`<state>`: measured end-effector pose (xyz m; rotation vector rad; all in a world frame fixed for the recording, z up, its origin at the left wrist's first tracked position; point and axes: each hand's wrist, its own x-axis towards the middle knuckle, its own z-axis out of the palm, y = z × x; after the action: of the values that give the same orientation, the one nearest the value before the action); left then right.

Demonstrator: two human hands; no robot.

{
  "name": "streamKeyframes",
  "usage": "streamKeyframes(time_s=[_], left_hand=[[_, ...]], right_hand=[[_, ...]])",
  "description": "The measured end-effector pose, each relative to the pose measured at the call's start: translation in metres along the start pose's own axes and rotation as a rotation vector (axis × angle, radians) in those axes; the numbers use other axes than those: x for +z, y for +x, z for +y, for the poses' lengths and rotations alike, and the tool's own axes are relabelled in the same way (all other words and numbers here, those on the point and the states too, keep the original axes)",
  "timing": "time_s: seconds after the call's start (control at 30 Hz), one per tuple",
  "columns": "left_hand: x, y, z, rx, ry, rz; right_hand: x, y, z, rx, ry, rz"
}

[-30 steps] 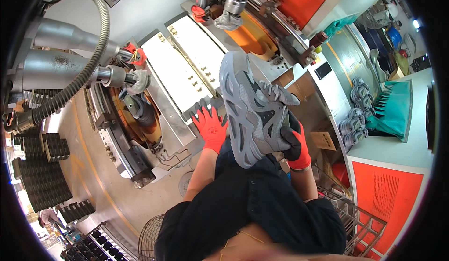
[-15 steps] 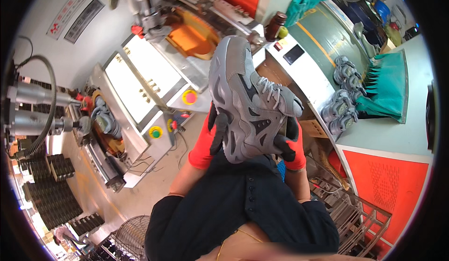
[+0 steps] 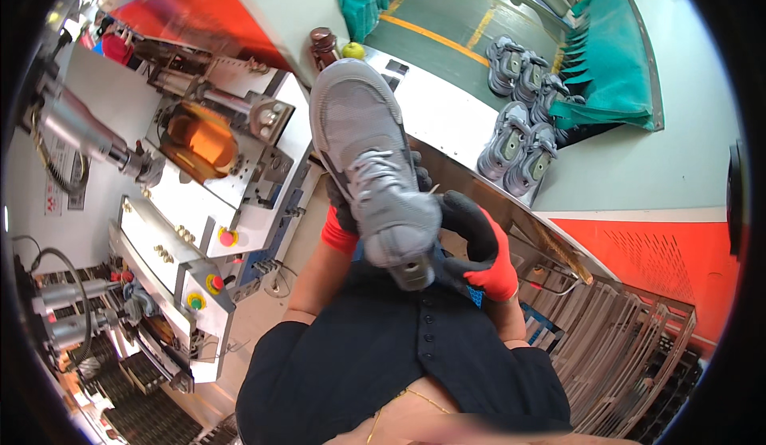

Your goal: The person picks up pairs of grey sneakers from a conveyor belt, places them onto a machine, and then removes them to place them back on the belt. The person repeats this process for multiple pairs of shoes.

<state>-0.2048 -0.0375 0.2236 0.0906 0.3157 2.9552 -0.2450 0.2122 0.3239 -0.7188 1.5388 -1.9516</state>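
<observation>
A grey sneaker with grey laces is held up in front of my body, its toe pointing away and its upper facing me. My left hand, in a red and black glove, grips it around the middle from below. Black fingertips show on the shoe's right side, while the palm is hidden under it. Beside the heel is my right hand, gloved the same way. Its thumb and fingers are apart in a curve, with nothing seen between them. A dark piece with a pale oval shows at the heel end.
At the right, several grey shoes lie on a green conveyor belt under a fringed green curtain. A brown jar and a green fruit stand beyond the sneaker. A machine with an orange mould is at the left; a wire rack stands lower right.
The sneaker has turned from its side to show its upper and laces. My right hand has come off the heel. The view has swung right, so the machine and conveyor appear farther left.
</observation>
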Motion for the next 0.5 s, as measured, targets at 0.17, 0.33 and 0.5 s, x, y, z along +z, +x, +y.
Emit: streamKeyframes(time_s=[0.17, 0.33, 0.5], left_hand=[[0.041, 0.059, -0.007, -0.156, 0.000, 0.236], [0.010, 0.132, -0.013, -0.152, -0.159, -0.002], [-0.012, 0.191, 0.020, -0.147, -0.165, 0.037]], right_hand=[[-0.069, 0.036, 0.050, -0.138, 0.049, 0.476], [-0.222, 0.053, 0.197, 0.215, -0.424, 1.002], [-0.297, 0.083, 0.252, 0.685, -0.770, 1.168]])
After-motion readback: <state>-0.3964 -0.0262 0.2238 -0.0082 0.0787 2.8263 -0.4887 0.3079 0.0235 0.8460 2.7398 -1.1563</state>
